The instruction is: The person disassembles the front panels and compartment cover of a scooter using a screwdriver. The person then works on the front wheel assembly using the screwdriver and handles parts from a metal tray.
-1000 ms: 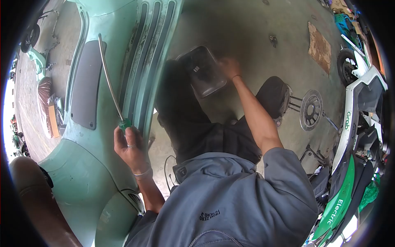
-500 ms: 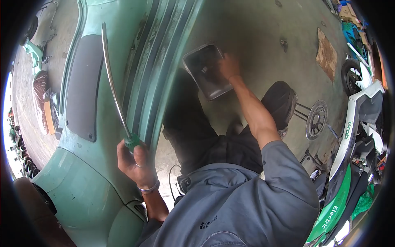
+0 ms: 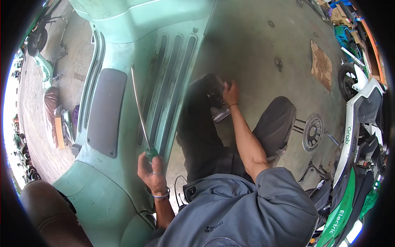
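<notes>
Right hand [image 3: 231,93] at the tray [image 3: 222,116], now partly behind the left leg [image 3: 202,127].

Grey top [image 3: 251,206], loose fabric, soft creases. Short sleeve [image 3: 275,179] ends around the elbow, well back from the right hand [image 3: 231,94]. Small dark print [image 3: 213,227] across the chest, "ZERO" legible in it. Pale stitched arc [image 3: 222,238] by the collar. Dark patch [image 3: 190,192] at the hem, nearer the left hand [image 3: 153,178]. Ring on a finger there; silvery bangle [image 3: 161,195] just behind it. Thin dark band [image 3: 233,105] at the right wrist. Black trousers [image 3: 205,136], plain.
</notes>
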Motion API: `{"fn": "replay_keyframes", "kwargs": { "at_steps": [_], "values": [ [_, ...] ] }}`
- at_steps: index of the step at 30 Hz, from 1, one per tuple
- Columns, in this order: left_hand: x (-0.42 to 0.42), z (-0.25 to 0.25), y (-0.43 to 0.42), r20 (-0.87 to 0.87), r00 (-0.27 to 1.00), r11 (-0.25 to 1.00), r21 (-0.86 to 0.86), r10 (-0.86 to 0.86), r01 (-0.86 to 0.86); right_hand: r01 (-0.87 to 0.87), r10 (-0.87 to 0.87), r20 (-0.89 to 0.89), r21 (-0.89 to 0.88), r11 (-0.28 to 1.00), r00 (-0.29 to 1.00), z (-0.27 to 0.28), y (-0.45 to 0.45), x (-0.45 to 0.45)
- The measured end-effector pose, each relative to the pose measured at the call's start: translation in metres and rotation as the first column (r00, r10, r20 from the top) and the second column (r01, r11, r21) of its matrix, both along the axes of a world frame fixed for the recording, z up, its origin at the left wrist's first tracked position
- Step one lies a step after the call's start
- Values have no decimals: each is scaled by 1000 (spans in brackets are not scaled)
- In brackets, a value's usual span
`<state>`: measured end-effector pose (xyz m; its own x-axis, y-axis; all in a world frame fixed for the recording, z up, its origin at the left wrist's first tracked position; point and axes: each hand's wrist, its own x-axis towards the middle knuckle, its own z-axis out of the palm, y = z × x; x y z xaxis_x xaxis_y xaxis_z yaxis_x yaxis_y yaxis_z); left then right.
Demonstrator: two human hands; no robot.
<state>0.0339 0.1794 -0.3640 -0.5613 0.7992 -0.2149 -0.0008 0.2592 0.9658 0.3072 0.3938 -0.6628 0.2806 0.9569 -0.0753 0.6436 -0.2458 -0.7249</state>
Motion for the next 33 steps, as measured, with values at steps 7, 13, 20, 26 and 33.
{"fn": "replay_keyframes", "kwargs": {
  "at_steps": [7,13,20,26,33],
  "values": [
    [4,-5,-7,-151,957,967,28,-248,255,172,22,-918,98,980,397,228,6,-18],
    [9,-2,-4,-227,947,966,71,-228,249,-2,289,-950,290,957,118,276,35,-30],
    [4,2,4,-323,944,987,112,-73,115,24,280,-905,303,953,321,288,56,-60],
    [2,-5,4,-383,920,988,87,-82,125,-328,313,-909,218,919,274,291,27,-103],
    [10,3,9,-521,834,977,1,-182,214,-316,214,-975,222,922,-62,318,25,-84]
  ]
}}
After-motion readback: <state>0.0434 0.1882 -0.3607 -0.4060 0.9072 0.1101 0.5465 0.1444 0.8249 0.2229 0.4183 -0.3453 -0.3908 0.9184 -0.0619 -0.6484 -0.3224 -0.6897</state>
